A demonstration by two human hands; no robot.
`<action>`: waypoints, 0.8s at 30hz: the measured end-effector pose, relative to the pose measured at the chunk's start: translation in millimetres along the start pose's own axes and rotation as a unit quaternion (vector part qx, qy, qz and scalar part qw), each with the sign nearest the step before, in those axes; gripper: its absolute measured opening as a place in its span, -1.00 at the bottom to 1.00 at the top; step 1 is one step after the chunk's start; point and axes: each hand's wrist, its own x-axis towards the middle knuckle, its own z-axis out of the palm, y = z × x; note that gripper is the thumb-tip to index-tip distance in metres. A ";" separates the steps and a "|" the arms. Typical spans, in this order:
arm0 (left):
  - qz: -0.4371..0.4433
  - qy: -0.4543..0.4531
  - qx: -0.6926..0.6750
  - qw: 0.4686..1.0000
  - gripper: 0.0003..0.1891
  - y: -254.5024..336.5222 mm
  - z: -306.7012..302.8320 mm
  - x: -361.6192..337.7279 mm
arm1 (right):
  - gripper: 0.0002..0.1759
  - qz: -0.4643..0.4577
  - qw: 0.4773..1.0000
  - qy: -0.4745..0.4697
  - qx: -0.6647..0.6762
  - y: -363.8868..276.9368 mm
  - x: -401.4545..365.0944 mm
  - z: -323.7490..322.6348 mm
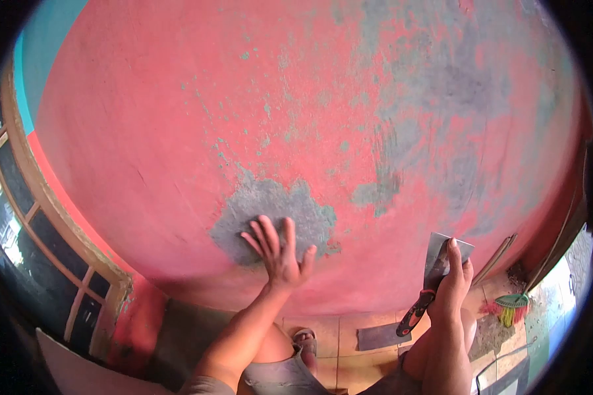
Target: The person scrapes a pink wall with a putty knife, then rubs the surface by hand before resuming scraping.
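My left hand (278,251) lies flat with fingers spread against a grey bare patch (270,210) on the red painted wall (178,131). My right hand (453,283) grips a metal scraper (436,260) with a red and black handle (415,315), index finger stretched along the blade. The blade rests against the lower wall, to the right of the patch.
Larger grey scraped areas (441,85) spread across the wall's upper right. A wooden window frame (53,224) stands at the left. On the tiled floor (349,329) lie a flat grey piece (381,337) and a green and red broom (510,304). My knees and one sandal (305,341) are below.
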 end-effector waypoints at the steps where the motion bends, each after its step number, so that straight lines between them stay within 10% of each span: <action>1: 0.032 -0.025 0.004 0.999 -0.17 4.0 3.3 -4.0 | -0.75 -0.001 1.000 0.004 0.003 0.0 -0.5 2.2; 10: 0.211 -0.178 0.011 0.961 -0.28 44.4 23.4 -21.2 | -0.76 -0.013 1.000 -0.006 0.013 -1.5 1.6 -3.2; 24: -0.133 0.101 0.046 0.985 -0.17 -25.0 -10.9 21.4 | -0.75 0.000 1.000 -0.003 0.026 -10.3 -0.4 -4.8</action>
